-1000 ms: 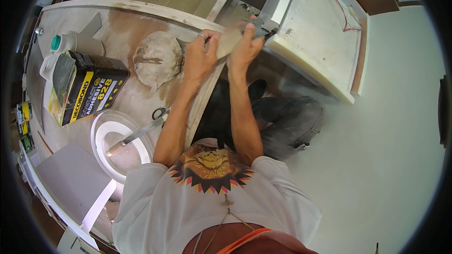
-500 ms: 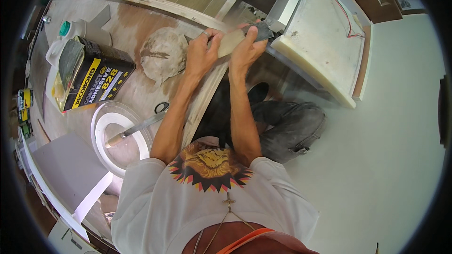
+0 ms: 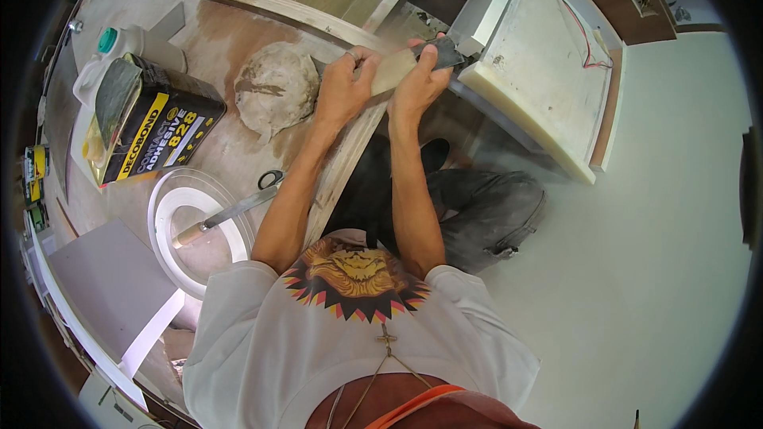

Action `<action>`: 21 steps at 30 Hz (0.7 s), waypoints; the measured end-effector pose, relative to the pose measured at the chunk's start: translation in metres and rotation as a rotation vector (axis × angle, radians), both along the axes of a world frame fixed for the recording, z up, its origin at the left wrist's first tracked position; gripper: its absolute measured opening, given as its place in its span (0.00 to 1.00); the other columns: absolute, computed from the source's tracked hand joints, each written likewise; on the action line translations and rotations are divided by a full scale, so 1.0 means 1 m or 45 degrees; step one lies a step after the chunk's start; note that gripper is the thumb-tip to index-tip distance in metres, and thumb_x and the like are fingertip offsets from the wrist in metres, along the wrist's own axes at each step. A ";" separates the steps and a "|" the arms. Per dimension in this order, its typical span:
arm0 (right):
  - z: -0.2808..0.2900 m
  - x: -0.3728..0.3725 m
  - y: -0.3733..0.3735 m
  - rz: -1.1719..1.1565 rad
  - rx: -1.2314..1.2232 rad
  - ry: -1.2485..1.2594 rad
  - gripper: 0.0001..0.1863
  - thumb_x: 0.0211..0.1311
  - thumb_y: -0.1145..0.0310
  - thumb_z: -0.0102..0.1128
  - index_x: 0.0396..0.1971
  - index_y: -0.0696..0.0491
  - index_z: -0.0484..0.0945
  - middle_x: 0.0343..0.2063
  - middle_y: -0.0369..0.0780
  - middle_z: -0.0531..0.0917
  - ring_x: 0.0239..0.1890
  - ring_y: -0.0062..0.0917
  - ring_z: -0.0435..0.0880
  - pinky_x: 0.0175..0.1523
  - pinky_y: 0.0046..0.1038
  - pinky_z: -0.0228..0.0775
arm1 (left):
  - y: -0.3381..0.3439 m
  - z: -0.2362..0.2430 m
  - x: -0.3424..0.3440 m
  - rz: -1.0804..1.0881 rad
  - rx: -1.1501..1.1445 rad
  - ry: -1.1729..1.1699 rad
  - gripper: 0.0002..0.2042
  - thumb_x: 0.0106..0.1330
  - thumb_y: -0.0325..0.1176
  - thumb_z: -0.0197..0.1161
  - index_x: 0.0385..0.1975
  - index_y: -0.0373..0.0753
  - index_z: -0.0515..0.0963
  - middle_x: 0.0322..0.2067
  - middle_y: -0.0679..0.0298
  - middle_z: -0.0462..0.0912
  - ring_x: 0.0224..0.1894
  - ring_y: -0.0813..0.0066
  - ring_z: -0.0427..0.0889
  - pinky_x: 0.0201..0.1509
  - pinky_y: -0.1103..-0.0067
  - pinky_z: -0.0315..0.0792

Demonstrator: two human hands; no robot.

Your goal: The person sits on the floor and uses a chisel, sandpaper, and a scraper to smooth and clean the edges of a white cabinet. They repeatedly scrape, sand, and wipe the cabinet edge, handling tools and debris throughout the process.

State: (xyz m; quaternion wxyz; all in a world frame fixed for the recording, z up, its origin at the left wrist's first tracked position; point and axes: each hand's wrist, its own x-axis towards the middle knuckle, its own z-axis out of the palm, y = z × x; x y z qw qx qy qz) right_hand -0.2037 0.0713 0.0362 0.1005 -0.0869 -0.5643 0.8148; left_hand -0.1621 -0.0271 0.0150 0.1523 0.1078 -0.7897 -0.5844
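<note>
My left hand (image 3: 343, 94) is closed on the near end of a pale, flat strip (image 3: 389, 71) above the edge of the wooden worktop. My right hand (image 3: 417, 89) grips a dark grey piece of sandpaper (image 3: 450, 53) at the strip's far end, its thumb on top. The fingers beneath are partly hidden. Left of my left hand, a round, dusty, whitish bundle (image 3: 274, 89) lies on the worktop, with a dark flat piece poking out between it and the hand.
A black and yellow adhesive tin (image 3: 171, 123) and a white jug with a green cap (image 3: 147, 48) stand at left. A clear-rimmed white ring (image 3: 164, 226) carries a wooden-handled blade (image 3: 226, 214) beside scissors (image 3: 270, 179). A white panelled unit (image 3: 548, 71) with a red wire stands at right.
The whole view has shifted very slightly. Both hands keep their hold on the strip and the sandpaper, in nearly the same place.
</note>
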 end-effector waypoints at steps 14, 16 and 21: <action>-0.001 -0.003 -0.007 -0.126 0.179 0.124 0.16 0.75 0.69 0.46 0.55 0.63 0.65 0.32 0.45 0.84 0.31 0.31 0.85 0.44 0.30 0.78 | -0.003 -0.008 -0.004 0.012 -0.006 0.014 0.12 0.72 0.34 0.59 0.42 0.32 0.83 0.34 0.49 0.87 0.38 0.59 0.87 0.44 0.71 0.77; -0.002 -0.004 -0.009 -0.128 0.126 0.125 0.16 0.74 0.69 0.46 0.55 0.63 0.64 0.32 0.46 0.83 0.29 0.33 0.85 0.40 0.31 0.79 | -0.005 -0.008 -0.003 0.011 -0.038 -0.022 0.12 0.75 0.34 0.59 0.42 0.30 0.83 0.34 0.59 0.88 0.37 0.78 0.83 0.45 0.78 0.76; -0.013 -0.012 -0.010 -0.097 -0.068 0.143 0.17 0.73 0.72 0.43 0.58 0.61 0.64 0.34 0.46 0.81 0.28 0.32 0.85 0.36 0.32 0.79 | -0.002 0.013 -0.003 0.031 -0.161 0.027 0.12 0.73 0.34 0.60 0.42 0.31 0.83 0.33 0.52 0.88 0.36 0.67 0.87 0.45 0.73 0.77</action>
